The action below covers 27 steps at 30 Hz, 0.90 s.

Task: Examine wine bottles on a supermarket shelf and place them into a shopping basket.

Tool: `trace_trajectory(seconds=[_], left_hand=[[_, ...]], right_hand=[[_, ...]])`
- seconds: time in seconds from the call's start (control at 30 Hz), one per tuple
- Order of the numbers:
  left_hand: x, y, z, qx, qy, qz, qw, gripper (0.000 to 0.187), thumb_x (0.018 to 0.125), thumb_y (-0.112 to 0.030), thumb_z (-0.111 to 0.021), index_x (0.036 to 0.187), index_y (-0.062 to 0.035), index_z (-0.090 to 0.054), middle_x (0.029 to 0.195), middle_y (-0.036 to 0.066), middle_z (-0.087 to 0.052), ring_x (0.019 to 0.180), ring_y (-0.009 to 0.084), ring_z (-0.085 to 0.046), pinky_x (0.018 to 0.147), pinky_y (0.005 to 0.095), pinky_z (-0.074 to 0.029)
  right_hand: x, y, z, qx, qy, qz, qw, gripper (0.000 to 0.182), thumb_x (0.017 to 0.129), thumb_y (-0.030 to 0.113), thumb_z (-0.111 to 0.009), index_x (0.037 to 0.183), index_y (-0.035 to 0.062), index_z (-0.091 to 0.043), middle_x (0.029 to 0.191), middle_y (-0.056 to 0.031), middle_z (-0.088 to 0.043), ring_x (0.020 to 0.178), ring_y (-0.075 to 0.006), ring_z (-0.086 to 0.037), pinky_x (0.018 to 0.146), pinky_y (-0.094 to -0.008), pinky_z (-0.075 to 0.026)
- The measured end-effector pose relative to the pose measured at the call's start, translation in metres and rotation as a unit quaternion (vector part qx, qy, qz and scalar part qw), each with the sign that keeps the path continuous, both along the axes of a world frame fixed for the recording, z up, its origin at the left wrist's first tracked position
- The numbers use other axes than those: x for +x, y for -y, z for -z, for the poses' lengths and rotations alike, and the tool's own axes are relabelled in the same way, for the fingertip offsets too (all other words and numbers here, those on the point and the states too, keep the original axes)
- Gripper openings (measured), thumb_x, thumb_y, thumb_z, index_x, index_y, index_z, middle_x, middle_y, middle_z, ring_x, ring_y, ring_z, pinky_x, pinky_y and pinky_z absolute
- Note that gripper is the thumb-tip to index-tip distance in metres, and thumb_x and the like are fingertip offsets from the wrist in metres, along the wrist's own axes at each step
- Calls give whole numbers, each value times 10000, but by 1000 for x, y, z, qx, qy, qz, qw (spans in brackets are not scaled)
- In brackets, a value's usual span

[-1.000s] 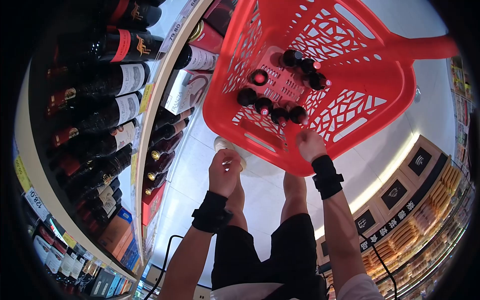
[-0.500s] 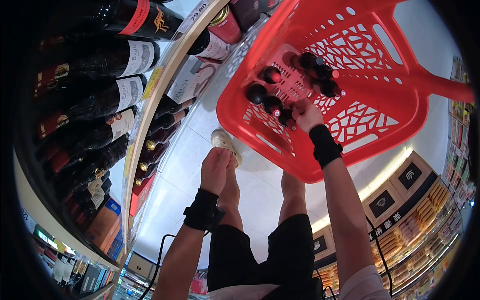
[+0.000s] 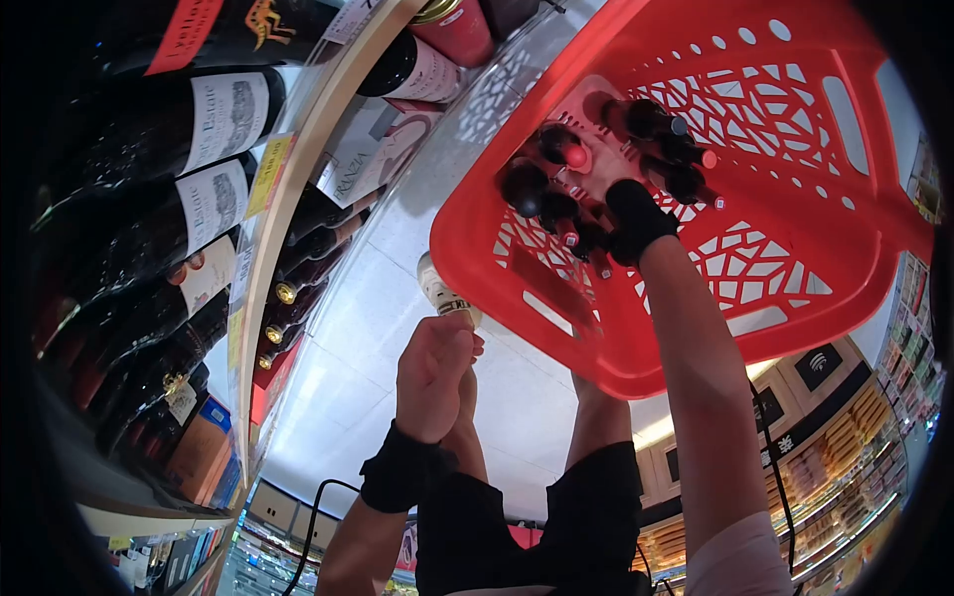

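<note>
My right hand [image 3: 600, 175] is inside the red shopping basket [image 3: 467, 233], its fingers at the neck of a dark bottle [image 3: 556, 141] with a red cap. Part of those fingers is hidden among the bottles. Nearer to me in the basket, dark bottles [image 3: 524, 187] stand close together below that hand. On the far side, more dark bottles [image 3: 651, 119] lean against the lattice wall. My left hand [image 3: 432, 377] hangs outside the basket with its fingers curled in, and nothing shows in it.
At left a shelf [image 3: 308, 129] holds several wine bottles [image 3: 229, 109] with price tags. Boxed wine [image 3: 373, 159] and other bottles sit lower down. Below are tiled floor [image 3: 517, 397] and my shoe [image 3: 437, 283]. A lit food display [image 3: 835, 477] curves along the right.
My right hand has gone deeper into the basket, from the near bottles to the red-capped one. The basket appears larger and closer. My left hand has stayed curled, slightly lower in view.
</note>
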<state>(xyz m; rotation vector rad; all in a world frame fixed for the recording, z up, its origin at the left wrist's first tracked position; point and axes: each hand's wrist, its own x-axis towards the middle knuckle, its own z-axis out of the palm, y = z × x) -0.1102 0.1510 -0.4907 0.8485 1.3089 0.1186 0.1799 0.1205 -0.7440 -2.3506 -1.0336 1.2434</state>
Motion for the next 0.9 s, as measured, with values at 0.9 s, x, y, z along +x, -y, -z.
trace_trajectory(seconds=[0.9], left_hand=[[45, 9, -14, 22, 79, 29, 996, 144, 979, -10, -470, 1110, -4, -529, 953, 98, -653, 886, 146, -624, 828, 286, -491]], right_hand=[[18, 35, -60, 139, 68, 226, 962, 427, 753, 337, -835, 987, 0, -716, 853, -167, -727, 791, -267, -714, 721, -350, -540]])
